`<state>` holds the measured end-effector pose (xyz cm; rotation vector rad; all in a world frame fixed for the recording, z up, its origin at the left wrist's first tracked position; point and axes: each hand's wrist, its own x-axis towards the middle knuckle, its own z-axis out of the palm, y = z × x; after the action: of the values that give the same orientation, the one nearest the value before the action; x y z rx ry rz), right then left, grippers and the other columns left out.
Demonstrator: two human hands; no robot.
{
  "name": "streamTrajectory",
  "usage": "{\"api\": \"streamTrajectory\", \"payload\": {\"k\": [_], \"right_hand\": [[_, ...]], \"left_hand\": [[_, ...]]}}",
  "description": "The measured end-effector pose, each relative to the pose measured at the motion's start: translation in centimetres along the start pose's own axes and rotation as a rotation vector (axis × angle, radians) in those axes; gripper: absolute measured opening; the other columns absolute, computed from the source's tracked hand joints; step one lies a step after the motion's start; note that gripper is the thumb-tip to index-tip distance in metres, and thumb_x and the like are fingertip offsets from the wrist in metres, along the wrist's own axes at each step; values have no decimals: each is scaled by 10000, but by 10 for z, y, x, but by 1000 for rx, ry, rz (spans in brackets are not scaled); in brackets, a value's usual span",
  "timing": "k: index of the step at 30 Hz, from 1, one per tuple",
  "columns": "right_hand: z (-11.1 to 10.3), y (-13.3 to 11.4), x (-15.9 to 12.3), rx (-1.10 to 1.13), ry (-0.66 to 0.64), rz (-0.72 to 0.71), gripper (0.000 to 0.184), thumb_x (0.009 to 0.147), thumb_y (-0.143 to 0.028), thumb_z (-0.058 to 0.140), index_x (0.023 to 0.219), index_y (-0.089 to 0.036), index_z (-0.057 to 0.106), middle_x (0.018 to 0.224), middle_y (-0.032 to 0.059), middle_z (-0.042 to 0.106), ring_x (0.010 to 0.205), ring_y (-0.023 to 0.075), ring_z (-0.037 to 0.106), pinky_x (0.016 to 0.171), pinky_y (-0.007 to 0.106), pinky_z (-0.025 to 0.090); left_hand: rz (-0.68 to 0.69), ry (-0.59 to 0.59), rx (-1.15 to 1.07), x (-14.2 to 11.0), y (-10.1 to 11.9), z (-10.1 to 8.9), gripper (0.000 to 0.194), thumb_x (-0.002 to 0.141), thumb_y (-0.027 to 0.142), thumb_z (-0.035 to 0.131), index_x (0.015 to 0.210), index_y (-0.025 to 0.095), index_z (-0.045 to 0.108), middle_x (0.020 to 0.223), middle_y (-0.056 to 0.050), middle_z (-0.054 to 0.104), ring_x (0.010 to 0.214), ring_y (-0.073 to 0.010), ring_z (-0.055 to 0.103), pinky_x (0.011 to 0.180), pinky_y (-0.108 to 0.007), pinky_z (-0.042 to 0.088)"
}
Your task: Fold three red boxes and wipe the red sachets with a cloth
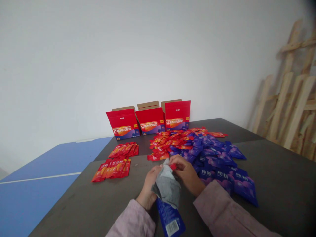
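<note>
A crumpled grey cloth (169,186) is bunched between my hands over the near middle of the dark table. My left hand (148,188) is closed around its left side, the fingertips partly hidden. The fingers of my right hand (187,171) pinch together at the cloth's top right, where a small red packet end (173,166) shows; the rest of it is hidden. Below the cloth a blue pouch (170,218) with a white barcode label sticks out towards me. Whether it is held or lies on the table, I cannot tell.
Three open red cartons (150,123) stand at the back. Red sachets (170,141) heap in the middle, beside a pile of blue-purple pouches (217,161). Two rows of red sachets (115,168) lie left. A blue table (56,174) adjoins; wooden frames (291,98) lean right.
</note>
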<state>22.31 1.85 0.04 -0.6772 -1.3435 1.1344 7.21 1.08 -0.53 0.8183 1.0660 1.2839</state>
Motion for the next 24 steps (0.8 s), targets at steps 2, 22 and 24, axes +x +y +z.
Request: {"api": "streamTrajectory", "payload": {"k": [2,22,24], "right_hand": [[2,-1,0,64,23,50,174,693,-311,791,696,-214,646,883,24,659,853,194,615,796,317,476],[24,0,-16,326,61,364,426,764,-496,752,1097,-233,714,957,62,755,910,266,678,833,392,524],[22,-1,-17,308,-52,380,429,774,-485,747,1116,-227,728,956,73,763,944,285,689,878,427,521]], "left_hand": [[5,15,-23,0,2,-1,470,512,530,868,690,141,674,647,-39,683,700,-212,663,633,-288,486],[709,104,1010,-23,-10,19,448,953,303,490,1387,360,589,1436,-99,514,1342,-324,419,1098,-554,333],[694,111,956,-17,-9,16,459,972,299,448,1415,334,565,1423,-108,530,1317,-305,448,1093,-527,353]]}}
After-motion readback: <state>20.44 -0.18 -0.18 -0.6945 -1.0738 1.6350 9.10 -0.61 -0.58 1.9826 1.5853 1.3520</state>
